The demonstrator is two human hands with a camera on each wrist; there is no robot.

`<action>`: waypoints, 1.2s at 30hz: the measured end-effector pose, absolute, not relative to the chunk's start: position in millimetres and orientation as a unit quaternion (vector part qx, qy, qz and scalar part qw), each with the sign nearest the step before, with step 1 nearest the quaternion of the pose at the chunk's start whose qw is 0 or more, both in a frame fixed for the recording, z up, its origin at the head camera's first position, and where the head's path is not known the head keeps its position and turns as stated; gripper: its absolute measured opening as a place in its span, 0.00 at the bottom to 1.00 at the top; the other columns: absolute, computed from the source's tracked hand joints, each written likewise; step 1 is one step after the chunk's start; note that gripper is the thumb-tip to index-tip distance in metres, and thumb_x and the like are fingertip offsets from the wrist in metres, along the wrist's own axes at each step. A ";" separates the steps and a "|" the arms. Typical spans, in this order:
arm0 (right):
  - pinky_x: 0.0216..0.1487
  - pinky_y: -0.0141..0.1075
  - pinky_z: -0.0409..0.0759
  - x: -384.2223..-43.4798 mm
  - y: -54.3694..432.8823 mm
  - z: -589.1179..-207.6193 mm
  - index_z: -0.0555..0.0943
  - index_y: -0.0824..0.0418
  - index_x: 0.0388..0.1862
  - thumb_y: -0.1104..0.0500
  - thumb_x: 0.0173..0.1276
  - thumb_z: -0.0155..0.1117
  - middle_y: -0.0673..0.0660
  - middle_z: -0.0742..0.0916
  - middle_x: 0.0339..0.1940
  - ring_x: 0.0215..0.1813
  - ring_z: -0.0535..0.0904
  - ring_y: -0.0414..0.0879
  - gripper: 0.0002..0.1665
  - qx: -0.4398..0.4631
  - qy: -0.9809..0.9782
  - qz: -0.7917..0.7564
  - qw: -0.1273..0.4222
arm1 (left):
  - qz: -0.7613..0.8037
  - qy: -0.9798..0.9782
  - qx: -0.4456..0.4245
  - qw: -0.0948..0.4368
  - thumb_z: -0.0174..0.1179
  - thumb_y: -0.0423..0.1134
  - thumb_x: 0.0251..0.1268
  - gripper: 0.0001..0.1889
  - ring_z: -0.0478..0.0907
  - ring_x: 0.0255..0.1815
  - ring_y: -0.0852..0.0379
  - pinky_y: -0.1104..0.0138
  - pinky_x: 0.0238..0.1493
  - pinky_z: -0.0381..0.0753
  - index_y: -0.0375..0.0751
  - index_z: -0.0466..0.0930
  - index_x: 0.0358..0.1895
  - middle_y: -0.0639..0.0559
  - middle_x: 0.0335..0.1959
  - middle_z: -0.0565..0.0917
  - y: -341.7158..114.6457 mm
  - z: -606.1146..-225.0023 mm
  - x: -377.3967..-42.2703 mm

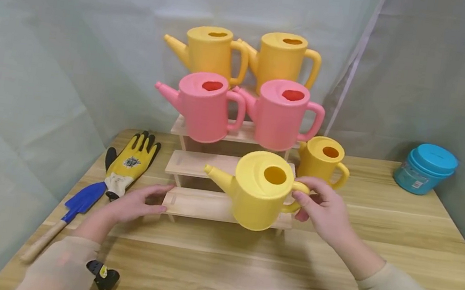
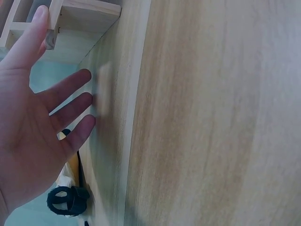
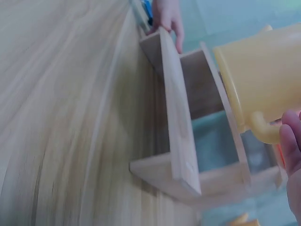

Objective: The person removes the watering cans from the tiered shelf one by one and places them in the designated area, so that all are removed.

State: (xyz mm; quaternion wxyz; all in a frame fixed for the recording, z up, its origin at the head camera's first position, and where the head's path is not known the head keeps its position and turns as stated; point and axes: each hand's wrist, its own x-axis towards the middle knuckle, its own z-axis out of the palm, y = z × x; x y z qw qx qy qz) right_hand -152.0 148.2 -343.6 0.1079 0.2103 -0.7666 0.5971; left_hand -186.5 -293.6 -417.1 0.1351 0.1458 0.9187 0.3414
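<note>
My right hand (image 1: 325, 211) grips the handle of a yellow watering can (image 1: 257, 202), its spout pointing left. That can is in front of the lower tiers of a wooden step rack (image 1: 196, 204); in the right wrist view the can (image 3: 263, 70) shows beside the rack's boards. My left hand (image 1: 136, 206) touches the left end of the lowest board, its fingers extended; in the left wrist view the thumb of this hand (image 2: 28, 122) lies against the wood. Two pink watering cans (image 1: 206, 112) (image 1: 279, 122) stand higher on the rack, with two orange-yellow watering cans (image 1: 209, 54) (image 1: 281, 60) behind them.
Another yellow watering can (image 1: 316, 163) stands right of the rack, behind my right hand. A blue-lidded tub (image 1: 425, 168) is at the back right. Left of the rack lie yellow-and-black gloves (image 1: 131, 161) and a blue trowel (image 1: 86, 197) with a wooden handle.
</note>
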 end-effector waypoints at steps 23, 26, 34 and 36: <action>0.24 0.25 0.79 -157.7 263.6 -323.9 0.76 0.70 0.50 0.74 0.65 0.54 0.52 0.84 0.36 0.21 0.80 0.39 0.15 0.187 -0.696 0.660 0.211 | 0.346 0.916 0.149 0.137 0.60 0.57 0.59 0.36 0.61 0.65 0.36 0.40 0.59 0.61 0.51 0.61 0.70 0.39 0.66 0.66 -294.7 -420.7 -188.6; 0.25 0.24 0.78 -157.3 281.5 -323.8 0.77 0.67 0.52 0.73 0.66 0.53 0.49 0.83 0.36 0.22 0.80 0.37 0.16 0.139 -0.731 0.628 0.228 | 0.343 0.917 0.151 0.137 0.60 0.57 0.59 0.36 0.61 0.66 0.37 0.40 0.59 0.61 0.51 0.61 0.70 0.39 0.66 0.66 -295.0 -421.0 -188.7; 0.24 0.21 0.76 -162.0 313.5 -328.7 0.75 0.59 0.56 0.64 0.70 0.52 0.41 0.82 0.35 0.19 0.78 0.33 0.17 0.020 -0.815 0.505 0.282 | 0.337 0.920 0.149 0.135 0.60 0.58 0.59 0.37 0.61 0.66 0.36 0.39 0.59 0.60 0.51 0.62 0.70 0.40 0.66 0.67 -295.4 -420.0 -188.9; 0.24 0.21 0.76 -165.1 318.0 -330.6 0.76 0.56 0.55 0.63 0.70 0.53 0.41 0.82 0.35 0.19 0.78 0.32 0.16 0.001 -0.812 0.511 0.283 | 0.336 0.921 0.148 0.134 0.60 0.58 0.59 0.37 0.60 0.66 0.36 0.39 0.59 0.60 0.51 0.62 0.70 0.40 0.66 0.67 -295.5 -420.3 -188.8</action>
